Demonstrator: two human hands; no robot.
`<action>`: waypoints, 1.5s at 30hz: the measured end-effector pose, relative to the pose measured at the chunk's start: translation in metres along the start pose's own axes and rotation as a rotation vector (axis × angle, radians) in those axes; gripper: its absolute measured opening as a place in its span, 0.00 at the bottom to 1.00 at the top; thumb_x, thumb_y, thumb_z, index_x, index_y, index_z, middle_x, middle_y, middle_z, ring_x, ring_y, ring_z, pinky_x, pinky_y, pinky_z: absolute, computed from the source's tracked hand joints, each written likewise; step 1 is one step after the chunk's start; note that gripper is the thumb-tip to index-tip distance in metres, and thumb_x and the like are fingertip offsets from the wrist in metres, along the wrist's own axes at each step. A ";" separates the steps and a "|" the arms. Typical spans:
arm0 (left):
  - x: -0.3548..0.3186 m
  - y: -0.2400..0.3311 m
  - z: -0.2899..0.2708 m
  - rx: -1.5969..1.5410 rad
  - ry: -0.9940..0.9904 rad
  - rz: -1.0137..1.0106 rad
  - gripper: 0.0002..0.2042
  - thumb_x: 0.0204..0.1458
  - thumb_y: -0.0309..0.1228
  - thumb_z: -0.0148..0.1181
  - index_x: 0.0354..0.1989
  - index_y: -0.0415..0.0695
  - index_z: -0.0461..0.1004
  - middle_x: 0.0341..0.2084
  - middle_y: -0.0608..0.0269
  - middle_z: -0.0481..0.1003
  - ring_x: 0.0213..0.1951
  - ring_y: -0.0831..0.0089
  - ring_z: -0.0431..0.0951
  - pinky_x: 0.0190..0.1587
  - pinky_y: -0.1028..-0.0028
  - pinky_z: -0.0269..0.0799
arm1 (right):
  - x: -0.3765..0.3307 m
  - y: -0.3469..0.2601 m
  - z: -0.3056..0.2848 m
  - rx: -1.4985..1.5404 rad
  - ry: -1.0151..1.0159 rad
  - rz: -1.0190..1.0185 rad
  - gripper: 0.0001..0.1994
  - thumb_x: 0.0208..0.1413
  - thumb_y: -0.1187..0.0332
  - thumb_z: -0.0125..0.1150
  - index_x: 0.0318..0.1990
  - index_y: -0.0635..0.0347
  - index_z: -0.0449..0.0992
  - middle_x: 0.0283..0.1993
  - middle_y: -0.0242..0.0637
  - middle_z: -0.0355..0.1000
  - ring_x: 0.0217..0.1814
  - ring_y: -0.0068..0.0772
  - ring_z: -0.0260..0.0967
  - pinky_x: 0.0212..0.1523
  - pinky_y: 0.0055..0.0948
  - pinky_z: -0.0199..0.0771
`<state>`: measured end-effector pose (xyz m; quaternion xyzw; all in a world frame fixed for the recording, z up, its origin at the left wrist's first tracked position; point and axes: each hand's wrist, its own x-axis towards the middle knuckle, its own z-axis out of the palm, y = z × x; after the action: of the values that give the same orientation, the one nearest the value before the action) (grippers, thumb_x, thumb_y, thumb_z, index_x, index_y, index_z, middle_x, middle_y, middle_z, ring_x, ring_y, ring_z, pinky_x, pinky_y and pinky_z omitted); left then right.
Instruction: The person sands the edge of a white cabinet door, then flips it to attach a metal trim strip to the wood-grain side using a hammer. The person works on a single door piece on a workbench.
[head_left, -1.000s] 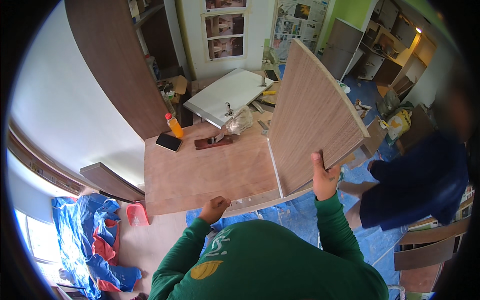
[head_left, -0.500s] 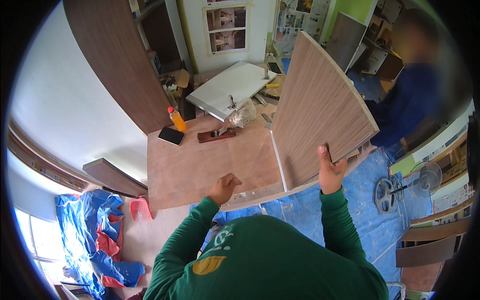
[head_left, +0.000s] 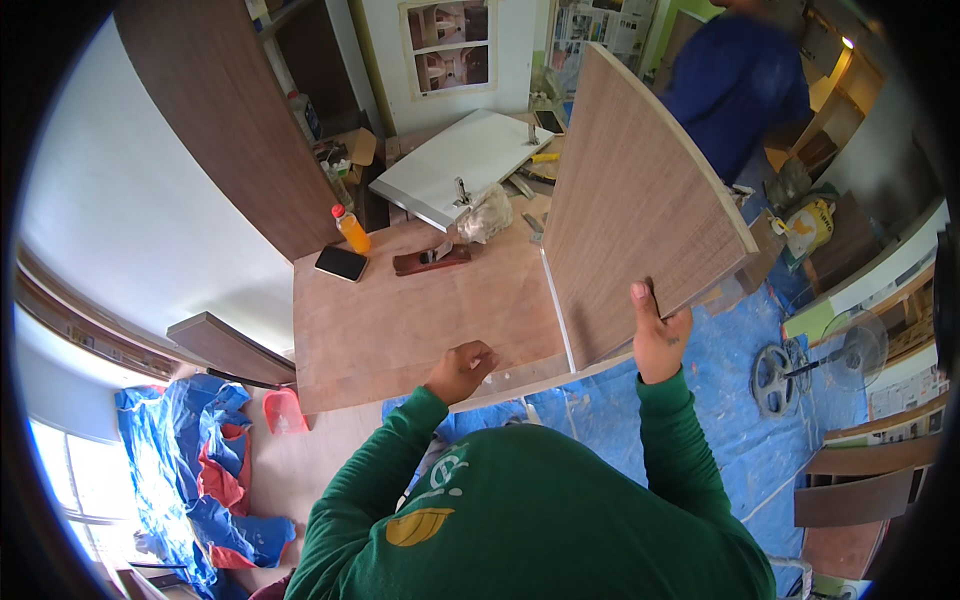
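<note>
A large wood-grain panel (head_left: 640,210) stands tilted on edge on the workbench (head_left: 400,335). My right hand (head_left: 661,340) grips its near lower corner, thumb on the facing side and fingers hidden behind. A pale strip (head_left: 560,315) runs along the panel's bottom edge on the bench. Over the front of the bench, my left hand (head_left: 462,370) is closed with its fingers curled; whatever may be in them is hidden. Beyond that hand lies a reddish wooden hand plane (head_left: 432,261).
Left of the plane are a black phone (head_left: 341,263) and an orange drink bottle (head_left: 352,230). A white panel with hinges (head_left: 465,165) lies behind. Right, a fan (head_left: 858,345) stands on blue sheeting (head_left: 700,440). A co-worker in dark blue (head_left: 735,90) is beyond the panel.
My left hand has shifted slightly right and up. The panel has tipped a little to the left in my right hand. The co-worker has moved farther off and to the left.
</note>
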<state>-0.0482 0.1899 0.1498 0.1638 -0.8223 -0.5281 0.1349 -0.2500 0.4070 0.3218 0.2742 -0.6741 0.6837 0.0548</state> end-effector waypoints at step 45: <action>-0.127 0.016 -0.118 -1.304 0.684 -0.231 0.14 0.58 0.37 0.57 0.45 0.39 0.74 0.42 0.53 0.80 0.46 0.59 0.81 0.53 0.55 0.78 | 0.005 0.013 0.070 0.908 0.074 0.696 0.23 0.68 0.62 0.63 0.66 0.60 0.68 0.63 0.35 0.71 0.65 0.37 0.68 0.66 0.41 0.69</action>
<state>0.1117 0.1511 0.2056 0.2912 -0.2319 -0.8392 0.3965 -0.2384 0.3376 0.3085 0.0080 -0.3610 0.8917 -0.2730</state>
